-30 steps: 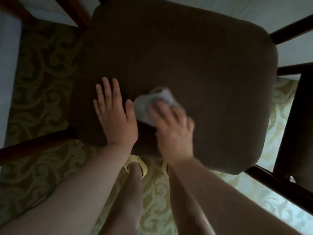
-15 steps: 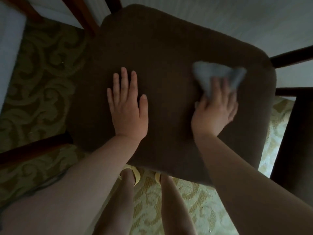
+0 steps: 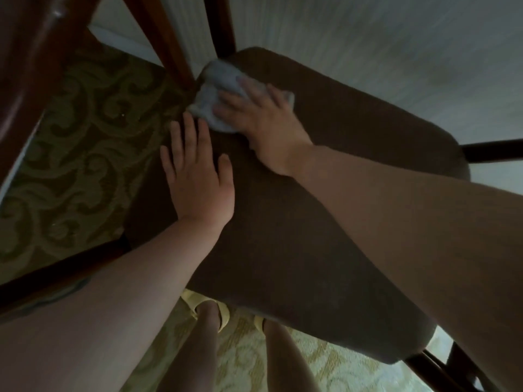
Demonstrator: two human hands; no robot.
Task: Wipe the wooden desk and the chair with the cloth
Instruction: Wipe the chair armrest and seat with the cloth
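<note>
Cloth (image 3: 215, 94), pale grey and crumpled, is pressed flat onto the far left corner of the chair seat (image 3: 311, 222), right where a wooden upright of the chair frame (image 3: 172, 52) meets the cushion. It is held down by the right hand (image 3: 263, 123), whose fingers are spread and nearly straight over the cloth, so the grip is an open, pressing one and not a pinch; whether the thumb is tucked under the fabric cannot be told. The right arm is reached diagonally across the seat, and most of the cloth lies beyond and to the left of the fingertips. The left hand (image 3: 198, 176) is laid flat on the seat just beside the cloth, fingers straight, nothing held, apparently steadying the chair. The seat's unwiped-looking expanse stretches away to the right and toward the person, so the next stroke is judged to run back that way. Patterned carpet (image 3: 85, 131) is seen below. No tabletop is in view.
</note>
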